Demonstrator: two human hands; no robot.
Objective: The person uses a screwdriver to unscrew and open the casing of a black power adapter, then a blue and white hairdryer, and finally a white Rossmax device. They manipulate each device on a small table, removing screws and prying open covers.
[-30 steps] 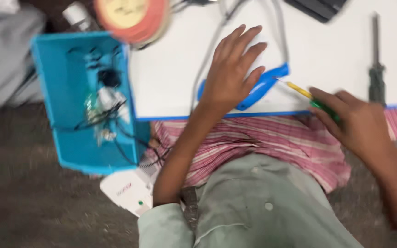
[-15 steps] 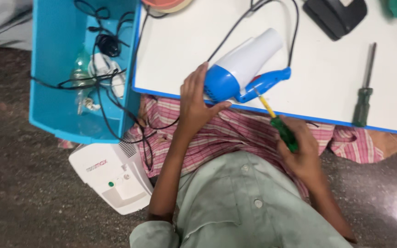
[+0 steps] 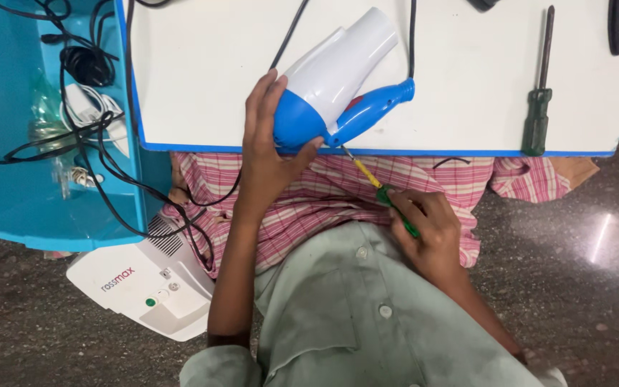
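- Dark speckled floor surrounds a white tabletop (image 3: 467,86) with a blue edge; the person sits at its near side, a pink checked cloth (image 3: 324,193) across the lap.
- On the tabletop, close to the near edge, lies a hair dryer (image 3: 334,82) with a white barrel, a blue rear end and a blue handle. Its barrel points away and to the right, and its blue rear faces the person.
- The left hand (image 3: 266,154) wraps that blue rear: fingers curl over the left side, thumb presses on the near side, so the dryer is pinned to the table.
- The right hand (image 3: 424,229) is closed around the green handle of a small screwdriver (image 3: 377,186) with a yellow shaft.
- The shaft slants up and to the left from the right hand, over the table edge, with its tip at the junction of the blue handle and the body. Whether the tip sits in a screw cannot be told.
- So the tool's long axis runs from the lap toward the dryer's underside, nearly at a right angle to the blue handle, and the right hand is off the table while the left is on the dryer.
- A second, larger screwdriver (image 3: 539,93) with a dark green handle lies well apart to the right, untouched.
- To the left, a blue tray (image 3: 8,208) holds tangled black cables, and 1 white device (image 3: 148,287) sits on the floor.
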